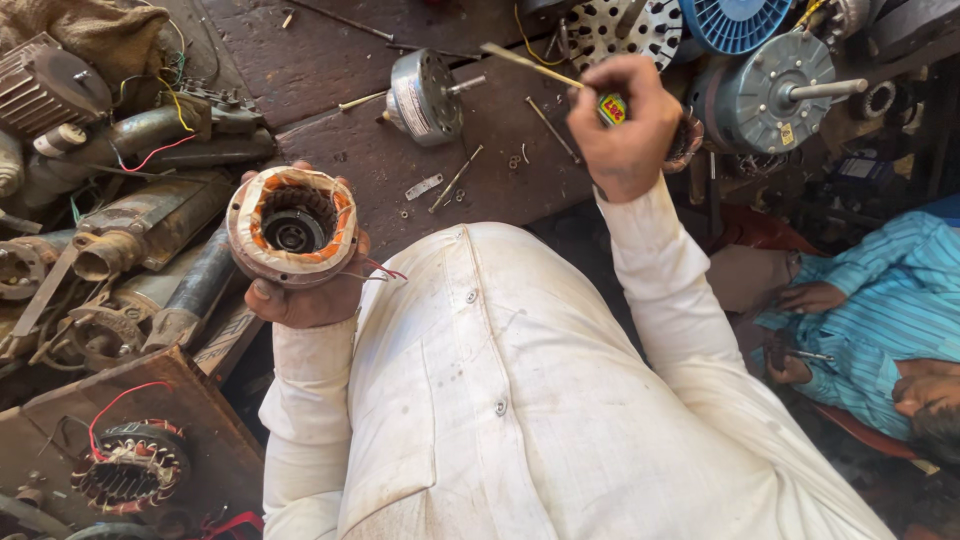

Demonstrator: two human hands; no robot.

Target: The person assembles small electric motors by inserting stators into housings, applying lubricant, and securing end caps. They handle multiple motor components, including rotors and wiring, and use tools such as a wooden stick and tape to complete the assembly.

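Observation:
My left hand (pixel 305 295) grips a round motor stator (pixel 292 225) from below; it is wrapped in white tape with orange insulation and dark windings inside, and thin red and white wires trail from it. My right hand (pixel 625 125) is raised over the wooden bench, closed on a small yellow-and-red bottle (pixel 612 108) and a thin stick (pixel 525 62) that points up and left. Both sleeves are white.
The dark wooden bench (pixel 330 60) holds a small silver motor (pixel 425 95), loose screws and rods (pixel 455 180). Old motor parts pile at the left (pixel 130 230); another stator (pixel 130 465) lies lower left. A grey-blue motor (pixel 780 90) stands upper right. A person in a striped blue shirt (pixel 880 300) sits at right.

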